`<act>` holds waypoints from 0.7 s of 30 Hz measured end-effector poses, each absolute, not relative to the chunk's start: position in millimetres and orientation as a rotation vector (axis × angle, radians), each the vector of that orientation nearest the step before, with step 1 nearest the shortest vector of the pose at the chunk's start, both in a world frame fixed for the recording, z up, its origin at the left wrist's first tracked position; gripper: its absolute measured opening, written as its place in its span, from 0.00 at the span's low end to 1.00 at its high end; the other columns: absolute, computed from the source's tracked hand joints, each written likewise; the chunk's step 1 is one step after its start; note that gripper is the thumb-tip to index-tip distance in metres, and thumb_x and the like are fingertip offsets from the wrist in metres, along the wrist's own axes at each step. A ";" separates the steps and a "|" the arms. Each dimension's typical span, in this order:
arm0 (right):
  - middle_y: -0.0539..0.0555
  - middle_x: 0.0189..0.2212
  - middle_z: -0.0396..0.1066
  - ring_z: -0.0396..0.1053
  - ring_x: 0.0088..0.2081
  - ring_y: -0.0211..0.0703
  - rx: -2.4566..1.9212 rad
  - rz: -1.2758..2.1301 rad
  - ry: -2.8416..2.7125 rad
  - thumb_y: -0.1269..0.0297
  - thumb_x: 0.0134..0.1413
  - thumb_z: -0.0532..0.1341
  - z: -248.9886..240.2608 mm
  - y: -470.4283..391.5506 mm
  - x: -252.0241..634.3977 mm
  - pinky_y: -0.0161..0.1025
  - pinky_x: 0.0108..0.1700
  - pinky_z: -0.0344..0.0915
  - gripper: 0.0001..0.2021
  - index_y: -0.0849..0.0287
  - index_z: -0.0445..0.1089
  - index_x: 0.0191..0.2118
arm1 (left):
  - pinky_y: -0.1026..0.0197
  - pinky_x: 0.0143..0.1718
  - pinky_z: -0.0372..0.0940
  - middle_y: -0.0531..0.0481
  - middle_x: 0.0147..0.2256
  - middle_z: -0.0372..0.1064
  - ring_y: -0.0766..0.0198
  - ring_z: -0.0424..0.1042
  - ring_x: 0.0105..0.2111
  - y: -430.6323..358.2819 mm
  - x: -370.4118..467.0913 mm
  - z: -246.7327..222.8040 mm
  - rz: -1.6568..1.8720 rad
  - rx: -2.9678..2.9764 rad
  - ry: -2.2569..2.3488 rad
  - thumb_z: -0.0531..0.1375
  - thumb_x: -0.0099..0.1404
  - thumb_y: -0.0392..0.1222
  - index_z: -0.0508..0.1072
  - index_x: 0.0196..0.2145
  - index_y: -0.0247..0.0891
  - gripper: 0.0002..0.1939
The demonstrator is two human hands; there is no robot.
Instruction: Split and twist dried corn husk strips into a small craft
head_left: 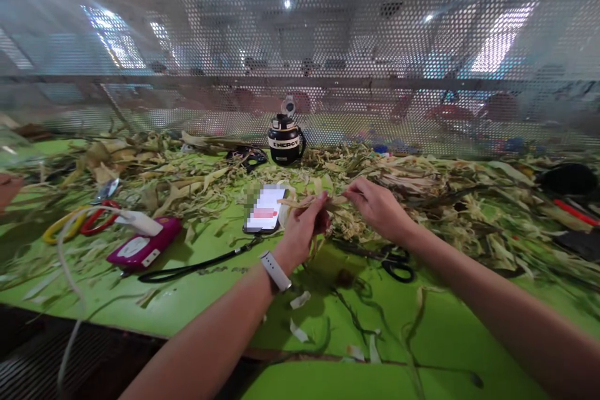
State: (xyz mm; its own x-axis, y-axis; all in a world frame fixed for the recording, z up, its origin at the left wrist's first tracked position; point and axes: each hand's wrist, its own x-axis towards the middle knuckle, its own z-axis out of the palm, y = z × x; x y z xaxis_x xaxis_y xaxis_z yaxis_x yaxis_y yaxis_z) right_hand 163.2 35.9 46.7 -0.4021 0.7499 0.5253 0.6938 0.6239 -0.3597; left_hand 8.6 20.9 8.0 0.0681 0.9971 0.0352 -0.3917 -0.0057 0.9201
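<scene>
My left hand [307, 228], with a white band on its wrist, is closed round a bundle of pale dried husk strips [335, 202]. To its right my right hand [370, 203] pinches the other end of a strip between thumb and fingers. Both hands are just above the green table [281, 312], a short way apart. Behind my left hand a phone [265, 209] lies face up with its screen lit. Black-handled scissors [397, 264] rest below my right hand, their blades partly among scraps.
A black jug [285, 140] stands at the back before a perforated metal screen [328, 44]. Husk scraps [206, 178] cover much of the table. At the left are a magenta power box [145, 247], a white cable and red and yellow scissors handles [100, 219]. Another person's hand [8, 190] shows at the left edge.
</scene>
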 end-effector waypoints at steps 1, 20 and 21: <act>0.51 0.24 0.63 0.61 0.26 0.38 -1.128 0.100 -2.166 0.57 0.60 0.49 46.7 37.0 164.7 0.33 0.30 0.56 0.13 0.58 0.60 0.29 | 0.70 0.15 0.46 0.58 0.14 0.59 0.75 0.54 0.14 22.2 8.0 8.3 1.346 0.953 0.844 0.63 0.52 0.52 0.67 0.24 0.35 0.17; 0.52 0.31 0.74 0.68 0.37 0.43 -1.071 1.179 -1.564 0.50 0.42 0.64 45.2 34.1 152.9 0.40 0.43 0.62 0.18 0.60 0.74 0.32 | 0.66 0.23 0.51 0.52 0.24 0.64 0.71 0.57 0.23 15.2 7.4 11.3 1.049 1.438 0.792 0.63 0.52 0.50 0.73 0.28 0.34 0.15; 0.52 0.31 0.73 0.68 0.37 0.42 -1.055 1.160 -1.499 0.50 0.41 0.65 45.3 33.5 152.2 0.40 0.43 0.61 0.17 0.60 0.74 0.31 | 0.66 0.21 0.48 0.55 0.21 0.61 0.73 0.53 0.20 14.0 7.8 10.3 1.000 1.420 0.793 0.63 0.52 0.51 0.72 0.26 0.34 0.15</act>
State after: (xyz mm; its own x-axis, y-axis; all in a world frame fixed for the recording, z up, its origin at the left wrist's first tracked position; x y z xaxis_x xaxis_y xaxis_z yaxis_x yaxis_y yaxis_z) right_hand 152.2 33.5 45.3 -0.1935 0.9673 0.1641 0.0840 0.1830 -0.9795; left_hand 7.8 14.0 10.3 0.4045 0.9056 0.1272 -0.0831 -0.1022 0.9913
